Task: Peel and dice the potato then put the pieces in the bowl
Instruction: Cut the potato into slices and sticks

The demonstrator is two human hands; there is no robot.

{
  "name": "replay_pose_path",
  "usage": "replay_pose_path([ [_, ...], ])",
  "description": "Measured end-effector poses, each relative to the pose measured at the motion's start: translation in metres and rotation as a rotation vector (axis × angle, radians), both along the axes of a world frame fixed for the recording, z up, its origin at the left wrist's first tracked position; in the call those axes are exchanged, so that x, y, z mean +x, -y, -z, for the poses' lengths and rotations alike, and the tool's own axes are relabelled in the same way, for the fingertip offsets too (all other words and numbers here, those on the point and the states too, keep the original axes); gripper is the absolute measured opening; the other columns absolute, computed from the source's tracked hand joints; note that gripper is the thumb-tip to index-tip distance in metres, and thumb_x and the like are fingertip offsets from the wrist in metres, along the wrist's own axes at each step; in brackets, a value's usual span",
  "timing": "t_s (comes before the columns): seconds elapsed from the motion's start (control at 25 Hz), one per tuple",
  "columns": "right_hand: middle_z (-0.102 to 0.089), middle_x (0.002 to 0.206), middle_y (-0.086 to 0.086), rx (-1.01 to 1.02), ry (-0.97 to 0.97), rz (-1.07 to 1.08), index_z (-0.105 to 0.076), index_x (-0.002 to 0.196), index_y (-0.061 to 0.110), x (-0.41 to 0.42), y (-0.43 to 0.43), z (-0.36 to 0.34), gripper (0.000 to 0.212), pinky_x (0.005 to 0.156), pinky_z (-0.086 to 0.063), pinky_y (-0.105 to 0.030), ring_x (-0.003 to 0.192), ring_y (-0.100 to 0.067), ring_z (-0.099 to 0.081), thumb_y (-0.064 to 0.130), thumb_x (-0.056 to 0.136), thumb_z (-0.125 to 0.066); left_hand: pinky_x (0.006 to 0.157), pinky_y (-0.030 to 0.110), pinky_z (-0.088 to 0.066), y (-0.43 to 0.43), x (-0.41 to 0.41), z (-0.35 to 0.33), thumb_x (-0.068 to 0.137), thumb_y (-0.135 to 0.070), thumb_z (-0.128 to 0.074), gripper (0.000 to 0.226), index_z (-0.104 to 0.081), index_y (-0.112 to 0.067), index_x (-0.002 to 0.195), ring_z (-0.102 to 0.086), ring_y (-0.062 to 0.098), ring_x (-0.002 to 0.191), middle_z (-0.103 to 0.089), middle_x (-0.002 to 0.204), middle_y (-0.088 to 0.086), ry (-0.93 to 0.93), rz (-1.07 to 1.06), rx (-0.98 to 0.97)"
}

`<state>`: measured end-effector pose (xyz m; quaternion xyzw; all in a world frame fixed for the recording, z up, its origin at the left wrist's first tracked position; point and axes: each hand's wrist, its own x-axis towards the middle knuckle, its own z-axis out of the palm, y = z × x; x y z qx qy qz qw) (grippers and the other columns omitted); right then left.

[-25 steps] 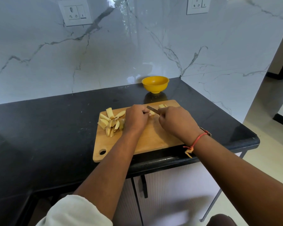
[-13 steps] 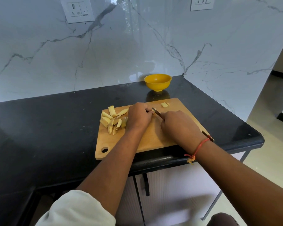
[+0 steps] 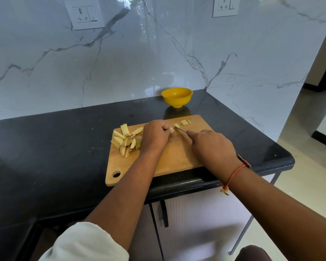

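The left hand [image 3: 155, 135] curls its fingers onto a potato strip [image 3: 171, 129]; the right hand [image 3: 213, 146] clamps the knife [image 3: 181, 130]. Beneath them, wooden board [image 3: 177, 157] on black counter [image 3: 55, 147]; beyond the fingertips, yellow bowl [image 3: 177, 97], marble wall [image 3: 120, 63].

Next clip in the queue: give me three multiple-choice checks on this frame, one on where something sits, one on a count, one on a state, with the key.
1. The yellow bowl stands: A) on the counter beyond the cutting board; B) on the board; C) in a hand.
2. Count of wall sockets in view: A) none; B) two; C) four.
3. The right hand: A) lies flat, empty; B) lifts the bowl; C) grips a knife.
Key: A, black counter shows between bowl and board; B, one upper left, one upper right; C, the blade sticks out past its fingers, at the potato piece the left hand holds.
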<state>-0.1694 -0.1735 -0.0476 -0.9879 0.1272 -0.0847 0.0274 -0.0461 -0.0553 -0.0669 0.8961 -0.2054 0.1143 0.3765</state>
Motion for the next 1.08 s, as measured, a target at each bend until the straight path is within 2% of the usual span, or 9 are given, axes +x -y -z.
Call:
replay_pose_path([
  [0.16,-0.056,0.087,0.000,0.089,0.106,0.040,-0.046,0.146,0.041,0.009,0.006,0.001,0.044,0.071,-0.059,-0.035,0.079,-0.019,-0.060,0.025,0.106,-0.036,0.080,0.030,-0.055,0.000,0.000,-0.001,0.087,-0.029,-0.076,0.016,-0.077,-0.019,0.098,-0.065,0.013,0.090,-0.073,0.094,-0.002,-0.024,-0.035,0.014],
  [0.28,-0.063,0.086,0.001,0.170,0.200,-0.019,-0.056,0.140,0.037,0.012,-0.002,-0.002,0.040,0.070,-0.058,-0.032,0.076,-0.016,-0.060,0.030,0.105,-0.039,0.073,0.025,-0.052,-0.001,0.000,-0.001,0.087,-0.027,-0.075,0.017,-0.075,-0.020,0.102,-0.064,0.012,0.088,-0.072,0.096,-0.003,-0.040,-0.046,0.002],
  [0.36,-0.068,0.092,0.000,0.190,0.191,-0.047,-0.057,0.140,0.034,0.019,-0.008,-0.004,0.040,0.073,-0.059,-0.032,0.079,-0.016,-0.063,0.031,0.104,-0.040,0.069,0.022,-0.049,-0.002,-0.001,-0.002,0.089,-0.023,-0.073,0.013,-0.077,-0.020,0.101,-0.061,0.009,0.083,-0.072,0.094,-0.003,-0.034,-0.034,0.014],
  [0.48,-0.065,0.087,0.001,0.196,0.156,-0.041,-0.059,0.139,0.032,0.030,-0.013,-0.005,0.039,0.074,-0.059,-0.032,0.078,-0.016,-0.062,0.031,0.104,-0.042,0.070,0.026,-0.054,-0.003,-0.001,-0.003,0.090,-0.021,-0.070,0.011,-0.080,-0.021,0.093,-0.062,0.009,0.078,-0.072,0.082,-0.004,-0.013,-0.021,0.038],
  [0.64,-0.070,0.097,-0.003,0.207,0.111,-0.020,-0.063,0.135,0.024,0.038,-0.015,-0.005,0.037,0.082,-0.058,-0.032,0.086,-0.019,-0.065,0.031,0.103,-0.044,0.071,0.027,-0.056,-0.005,0.000,-0.003,0.090,-0.020,-0.069,0.013,-0.080,-0.023,0.084,-0.063,0.009,0.074,-0.070,0.073,-0.006,-0.028,-0.016,0.040],
  [0.88,-0.056,0.091,-0.002,0.094,0.007,-0.031,-0.061,0.132,0.020,0.042,-0.020,-0.002,0.034,0.071,-0.048,-0.029,0.083,-0.018,-0.055,0.023,0.105,-0.040,0.067,0.029,-0.054,-0.006,0.000,-0.002,0.089,-0.015,-0.068,0.018,-0.080,-0.021,0.077,-0.062,0.009,0.069,-0.069,0.068,-0.005,-0.002,0.022,0.041],
  [1.08,-0.056,0.092,-0.004,0.085,-0.074,-0.032,-0.054,0.139,0.023,0.028,-0.020,0.000,0.037,0.074,-0.049,-0.031,0.085,-0.019,-0.057,0.020,0.105,-0.040,0.072,0.033,-0.057,-0.005,-0.001,-0.003,0.089,-0.024,-0.072,0.011,-0.079,-0.016,0.087,-0.064,0.011,0.075,-0.072,0.078,0.000,0.002,-0.014,0.028],
])
